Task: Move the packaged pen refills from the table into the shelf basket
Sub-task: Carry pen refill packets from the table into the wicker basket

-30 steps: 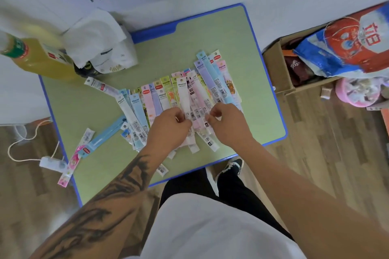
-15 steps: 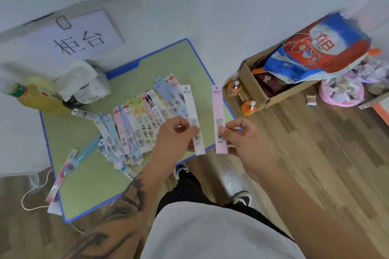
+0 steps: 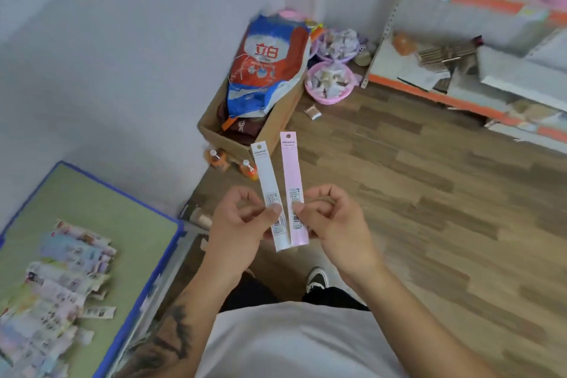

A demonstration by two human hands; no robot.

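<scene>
Two refill packs are up off the table [image 3: 92, 209] — left hand [image 3: 242, 224] pinching one white pack [image 3: 270, 193], right hand [image 3: 331, 224] one pink pack [image 3: 293, 181] — held side by side, the remaining heap of packs [image 3: 58, 291] lying left of both hands.

Soft, even daylight fills the scene, fairly bright, with a cool bluish wash on the wall and no hard shadows or glare. Sharpest are the white refill pack [image 3: 270, 193] and the pink refill pack [image 3: 294, 190] at the centre, their barcodes visible but not readable. Left of and below these, the spread of packs on the green table [image 3: 129, 224] smears into motion blur. Up and right of them, the shelf [image 3: 460, 70] is streaked and soft, and wide-angle distortion bends its lines.
</scene>
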